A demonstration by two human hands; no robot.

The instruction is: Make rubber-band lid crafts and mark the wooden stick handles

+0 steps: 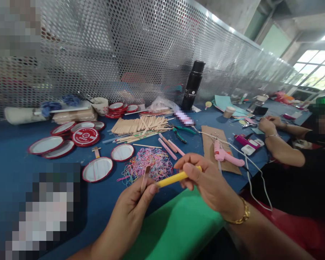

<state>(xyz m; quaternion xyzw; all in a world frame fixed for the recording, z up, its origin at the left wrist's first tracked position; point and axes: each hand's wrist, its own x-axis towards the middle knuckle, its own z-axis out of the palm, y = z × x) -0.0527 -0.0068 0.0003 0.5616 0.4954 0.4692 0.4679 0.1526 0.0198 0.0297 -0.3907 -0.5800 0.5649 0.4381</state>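
My left hand [135,202] is closed with a wooden craft stick [145,179] standing up from its fingers. Its thumb and fingertips also pinch the lower end of a yellow stick or tube [173,178], whose exact kind I cannot make out. Around the other end of that yellow piece, the thumb and fingers of my right hand [206,178] are closed. Just behind both hands lies a tangled pile of colourful rubber bands [151,162]. Pink sticks [168,147] rest beyond my right fingers. A round red-rimmed lid [97,169] with a craft stick attached lies to the left.
Red-rimmed lids [47,145] and craft sticks [141,125] lie behind. Pliers [180,135], a black bottle [193,85] and a pink glue gun [224,155] on cardboard stand right of centre, a white cable [249,180] trailing. A co-worker's hands [269,124] are at far right.
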